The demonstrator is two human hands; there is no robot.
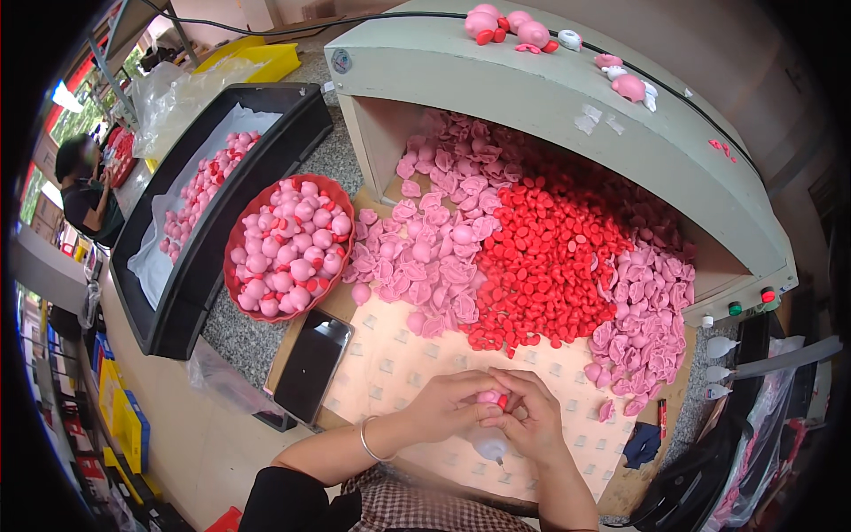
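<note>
- The left hand [448, 406] and right hand [530, 415] meet low over the desk [399, 372], both clamped on one small pink toy piece [490, 398] with a red cap, held between the fingertips.
- A translucent glue bottle [490, 443] hangs just beneath, nozzle down.
- Glossy red caps [541, 257] and soft pink shells [425, 257] heap directly ahead; the red basket [288, 248] lies front-left, nearer the left hand.

Worktop: grey speckled stone counter [239, 341]
Cabinet: pale green box [532, 84] at its far side
Floor: beige, left of the counter
Window: daylight, far left [75, 120]
</note>
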